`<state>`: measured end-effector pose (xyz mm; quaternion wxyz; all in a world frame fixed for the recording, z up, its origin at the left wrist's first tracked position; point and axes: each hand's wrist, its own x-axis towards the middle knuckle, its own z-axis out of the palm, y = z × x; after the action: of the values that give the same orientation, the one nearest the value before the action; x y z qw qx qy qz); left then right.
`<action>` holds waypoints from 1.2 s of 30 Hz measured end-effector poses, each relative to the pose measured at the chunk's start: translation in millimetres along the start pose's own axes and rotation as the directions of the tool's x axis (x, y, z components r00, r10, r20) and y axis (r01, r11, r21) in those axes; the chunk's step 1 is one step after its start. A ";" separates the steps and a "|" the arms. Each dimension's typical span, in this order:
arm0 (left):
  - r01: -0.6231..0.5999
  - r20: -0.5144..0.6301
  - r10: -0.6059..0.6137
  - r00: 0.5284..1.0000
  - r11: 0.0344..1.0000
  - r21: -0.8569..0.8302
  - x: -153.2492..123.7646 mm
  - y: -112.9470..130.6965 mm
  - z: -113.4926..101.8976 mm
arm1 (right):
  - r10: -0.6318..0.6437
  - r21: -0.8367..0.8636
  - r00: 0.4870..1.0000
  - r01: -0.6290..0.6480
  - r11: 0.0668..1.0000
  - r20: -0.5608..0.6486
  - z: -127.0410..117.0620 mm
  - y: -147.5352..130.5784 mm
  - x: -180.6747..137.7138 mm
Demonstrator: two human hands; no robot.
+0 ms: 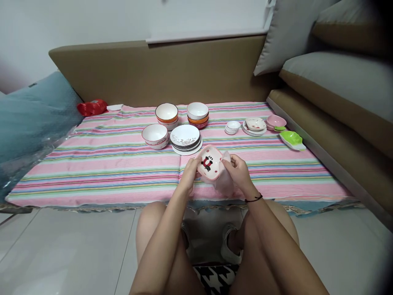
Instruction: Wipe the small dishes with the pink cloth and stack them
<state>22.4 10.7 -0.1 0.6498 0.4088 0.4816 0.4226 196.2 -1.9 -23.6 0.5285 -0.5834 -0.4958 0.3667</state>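
Both hands, left hand (189, 174) and right hand (238, 172), pinch a pink dish (209, 163). Behind the dish, bowls (166, 112) sit on a striped cloth (107, 164) before a tan sofa (159, 71).

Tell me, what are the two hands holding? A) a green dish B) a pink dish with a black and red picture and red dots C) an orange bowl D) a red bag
B: the left hand and the right hand both grip the small pink dish, which shows a black and red figure and red dots, with a clear wrapper beside it.
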 end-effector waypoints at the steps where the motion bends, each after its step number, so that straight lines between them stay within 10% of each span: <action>1: 0.021 0.032 -0.022 0.999 1.000 0.015 -0.9 0.0 -1.1 | -0.043 -0.075 0.999 0.042 0.996 -0.001 -2.0 -1.1 0.6; 6: 0.024 0.122 -0.044 0.992 0.987 0.160 -3.0 -5.2 -2.8 | -0.156 -0.224 0.984 0.173 0.959 0.092 -6.3 -6.5 1.1; 15: -0.097 -0.046 0.098 0.994 0.995 0.026 1.2 -16.2 4.9 | 0.012 0.171 0.998 -0.021 0.985 0.056 2.9 3.8 0.1; 26: -0.221 -0.225 0.207 0.952 0.974 -0.040 10.3 -20.7 3.6 | 0.030 0.186 0.997 -0.042 0.982 0.067 12.5 1.0 -11.3; 36: -0.196 -0.075 0.218 0.973 0.953 0.229 2.0 -7.3 2.5 | 0.018 0.113 1.000 -0.019 0.993 0.014 7.3 4.5 -9.6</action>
<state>26.3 10.0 -7.0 0.5277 0.5051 0.5117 0.4523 187.8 -9.1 -30.2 0.5541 -0.5549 -0.4723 0.4026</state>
